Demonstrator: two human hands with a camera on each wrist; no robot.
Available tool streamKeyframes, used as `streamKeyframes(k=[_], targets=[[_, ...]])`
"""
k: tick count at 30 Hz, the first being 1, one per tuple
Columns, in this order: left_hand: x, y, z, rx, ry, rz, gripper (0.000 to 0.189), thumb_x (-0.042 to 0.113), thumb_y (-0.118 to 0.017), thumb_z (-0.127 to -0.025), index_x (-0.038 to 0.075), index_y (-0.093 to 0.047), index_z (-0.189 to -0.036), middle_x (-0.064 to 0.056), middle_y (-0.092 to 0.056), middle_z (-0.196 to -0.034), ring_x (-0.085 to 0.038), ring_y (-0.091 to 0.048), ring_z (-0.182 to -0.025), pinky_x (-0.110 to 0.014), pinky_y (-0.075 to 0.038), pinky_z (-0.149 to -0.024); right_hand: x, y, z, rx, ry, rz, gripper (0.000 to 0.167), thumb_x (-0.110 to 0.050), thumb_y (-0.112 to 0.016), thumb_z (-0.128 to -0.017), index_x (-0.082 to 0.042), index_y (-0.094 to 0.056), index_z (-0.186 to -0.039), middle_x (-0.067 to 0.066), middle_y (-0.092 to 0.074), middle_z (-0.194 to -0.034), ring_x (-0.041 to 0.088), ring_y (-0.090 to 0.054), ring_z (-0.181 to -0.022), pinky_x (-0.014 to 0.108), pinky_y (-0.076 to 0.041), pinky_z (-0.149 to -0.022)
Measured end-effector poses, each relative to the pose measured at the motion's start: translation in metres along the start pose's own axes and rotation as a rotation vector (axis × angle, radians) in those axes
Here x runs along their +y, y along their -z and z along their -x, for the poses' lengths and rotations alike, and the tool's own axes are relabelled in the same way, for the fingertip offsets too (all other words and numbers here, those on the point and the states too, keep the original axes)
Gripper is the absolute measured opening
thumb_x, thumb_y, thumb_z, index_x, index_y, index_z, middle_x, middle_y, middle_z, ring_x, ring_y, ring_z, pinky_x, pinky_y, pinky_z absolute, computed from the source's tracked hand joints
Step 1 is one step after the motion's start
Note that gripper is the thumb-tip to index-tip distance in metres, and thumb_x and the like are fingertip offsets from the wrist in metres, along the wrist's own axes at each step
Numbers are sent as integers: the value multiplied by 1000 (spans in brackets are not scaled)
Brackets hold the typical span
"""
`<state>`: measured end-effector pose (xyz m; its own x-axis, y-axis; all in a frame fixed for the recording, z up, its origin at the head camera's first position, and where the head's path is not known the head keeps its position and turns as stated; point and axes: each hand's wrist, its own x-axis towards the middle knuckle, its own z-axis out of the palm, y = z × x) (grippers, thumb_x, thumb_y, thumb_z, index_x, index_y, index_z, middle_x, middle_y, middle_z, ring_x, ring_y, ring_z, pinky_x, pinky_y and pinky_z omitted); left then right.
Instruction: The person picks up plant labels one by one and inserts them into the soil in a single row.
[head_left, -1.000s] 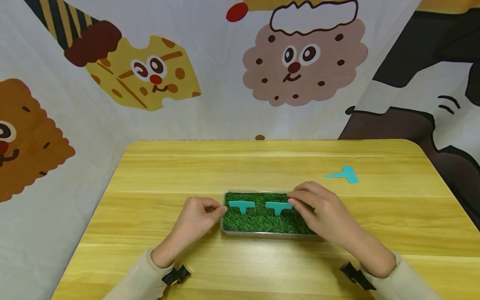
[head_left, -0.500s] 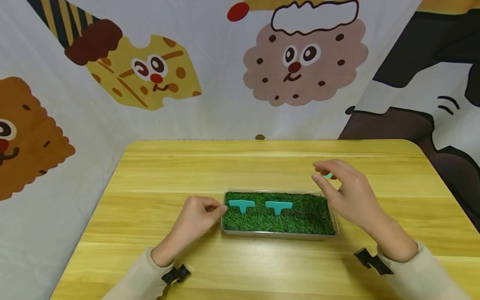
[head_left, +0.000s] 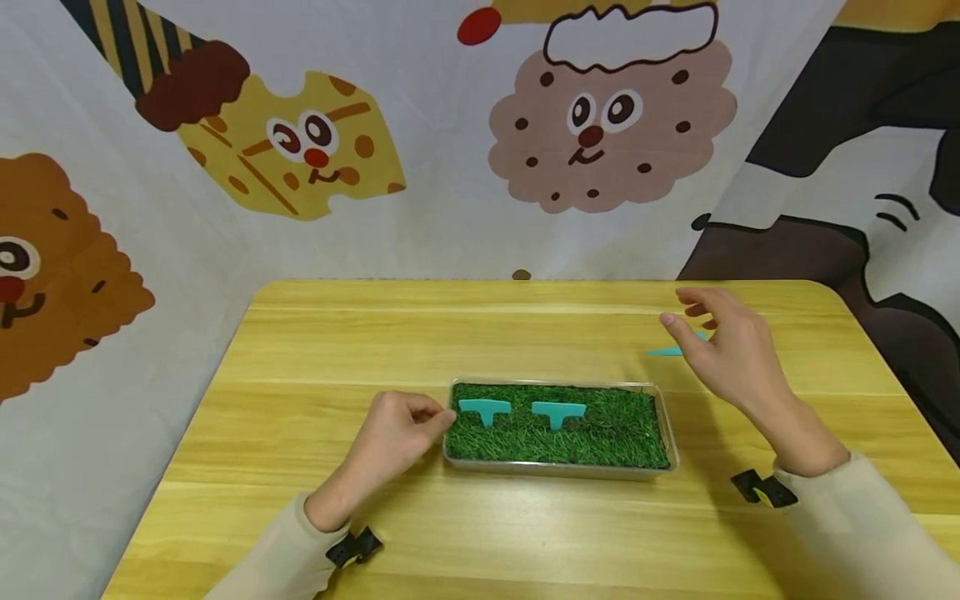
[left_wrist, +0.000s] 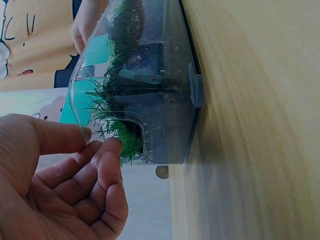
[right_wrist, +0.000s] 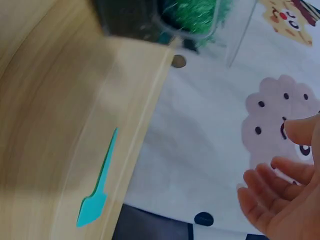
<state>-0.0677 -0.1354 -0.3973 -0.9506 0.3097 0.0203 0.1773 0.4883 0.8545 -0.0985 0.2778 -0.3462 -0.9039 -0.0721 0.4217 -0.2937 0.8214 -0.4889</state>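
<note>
Left hand pinches the left rim of the clear planter box; right hand, spread and empty, hangs near the loose turquoise plant label, far right; fetching it seems in hand, calling for a low pinch

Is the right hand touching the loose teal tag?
No, the teal tag lies on the table, with a gap between it and the right hand.

left hand curled, right hand relaxed

Teal markers, green grass, yellow wood-grain table, white cartoon-print backdrop, beige sleeves
</note>
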Motion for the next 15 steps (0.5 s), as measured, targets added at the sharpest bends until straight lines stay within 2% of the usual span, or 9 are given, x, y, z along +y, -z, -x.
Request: streamKeyframes(k=[2,6,10,15], targets=[[0,0,0,-2,2,1,11,8,-76,-94,10,-83,-85,-6,-65,-60,-2,-37,-45,-20,-31,-44,5,1,-1,-35,-33,24,46,-21,-69,-103,7,-60,-138,30,-61,-128,45,-62,-105,56,-51,-80],[0,-1,0,-4,4,1,12,8,-76,-94,10,-83,-84,-5,-64,-58,-2,-36,-46,-20,-30,-44,15,3,-4,-124,-113,61,57,-32,-64,-106,12,-54,-141,36,-53,-135,53,-56,-108,69,-47,-83],[0,0,0,-5,10,-2,12,9,-76,-94,10,-83,-85,-2,-62,-57,-1,-35,-45,-20,-30,-44,26,1,-8,-217,-192,81,66,-40,-60,-107,14,-50,-144,40,-44,-142,57,-52,-111,72,-43,-88],[0,0,0,-11,12,1,11,9,-76,-95,10,-83,-86,2,-59,-55,-1,-34,-45,-19,-29,-44,40,-4,-11,-297,-260,102,74,-45,-56,-107,15,-43,-148,44,-39,-144,56,-51,-111,70,-44,-86]])
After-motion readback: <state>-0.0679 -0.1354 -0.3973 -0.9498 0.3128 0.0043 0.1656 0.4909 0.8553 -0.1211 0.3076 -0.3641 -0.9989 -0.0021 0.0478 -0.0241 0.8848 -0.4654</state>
